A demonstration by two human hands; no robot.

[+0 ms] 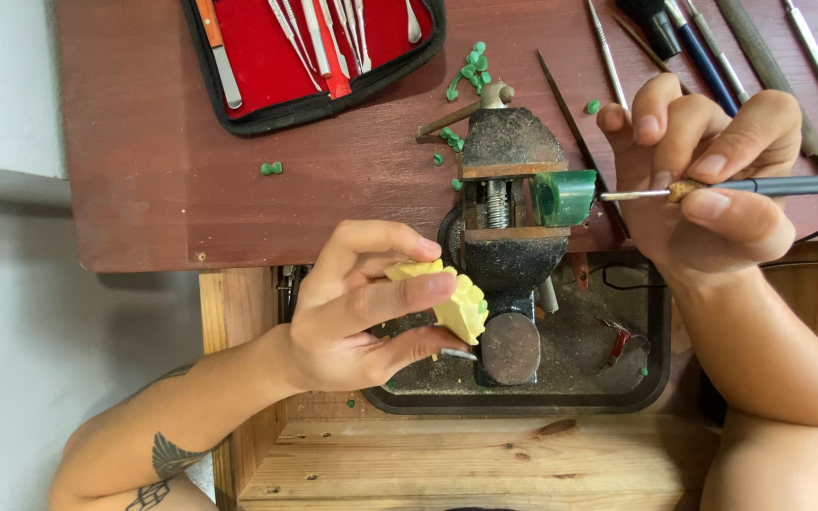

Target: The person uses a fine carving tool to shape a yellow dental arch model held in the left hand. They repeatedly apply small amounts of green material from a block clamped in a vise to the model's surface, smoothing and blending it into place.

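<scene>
Right now the right hand pinches a thin heated tool, its tip touching the green wax ring clamped beside the small vise on the bench. The left hand has its fingers closed around a yellow wax piece just before the vise. Carving seems underway; steady, light tip pressure looks needed.

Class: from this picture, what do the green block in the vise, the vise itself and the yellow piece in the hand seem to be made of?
Green block: likely carving wax, slightly glossy; green crumbs lie scattered on the bench.
Vise: cast metal, dark, dull and rusty-looking, with a bare steel screw.
Yellow piece, held in the left hand: matte, perhaps foam or wax; the look leaves it open.
</scene>
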